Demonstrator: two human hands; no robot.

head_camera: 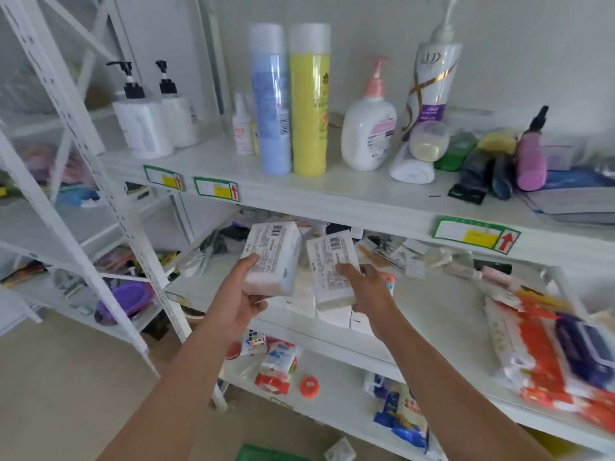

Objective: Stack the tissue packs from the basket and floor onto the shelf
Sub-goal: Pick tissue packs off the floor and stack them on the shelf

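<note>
My left hand [241,296] grips a white tissue pack [276,251] with a barcode label, held up in front of the middle shelf [432,304]. My right hand [366,291] grips a second white tissue pack [329,264] just to the right of the first. Both packs hang above a row of white packs [336,317] that lie on the middle shelf near its front edge. A green basket [263,454] shows only as a corner at the bottom edge, with one small pack [341,449] on the floor beside it.
The top shelf [332,194] carries pump bottles, a blue can [271,101], a yellow can [307,101] and other toiletries. Orange and purple wipe packs [549,354] fill the middle shelf's right side. Small goods crowd the bottom shelf [332,407]. A second white rack [76,181] stands at left.
</note>
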